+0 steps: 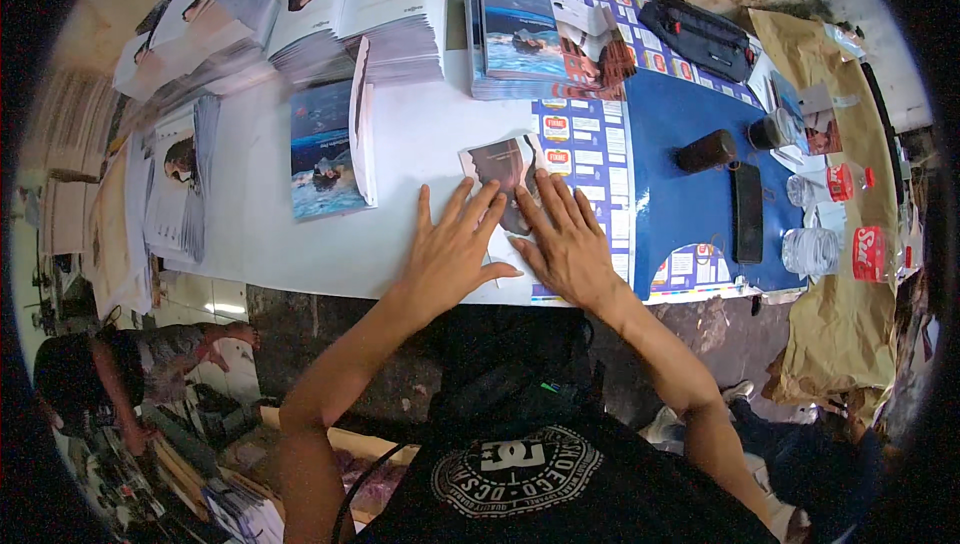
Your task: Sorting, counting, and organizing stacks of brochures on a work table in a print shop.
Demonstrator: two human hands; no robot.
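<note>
Both palms face down on a small printed sheet [497, 156] with a brown picture, which lies on the white part of the table; whether it is one leaf or folded cannot be told. My left hand [448, 247] has its fingers spread, fingertips at the sheet's left side. Over its right side lies my right hand [568, 242], fingers stretched out flat. The hands hide the sheet's lower part. Left of them stands a small pile of printed sheets with a blue cover picture [325, 159]. Beyond the hands is a thicker stack with the same blue picture [520, 39].
Tall stacks of printed sheets [400, 39] crowd the far left, with another pile [180, 179] at the left edge. On the right are a dark cylinder [706, 151], a black phone-like slab [747, 214], a black bag [700, 39] and clear bottles [810, 250]. Another person [115, 379] is at lower left.
</note>
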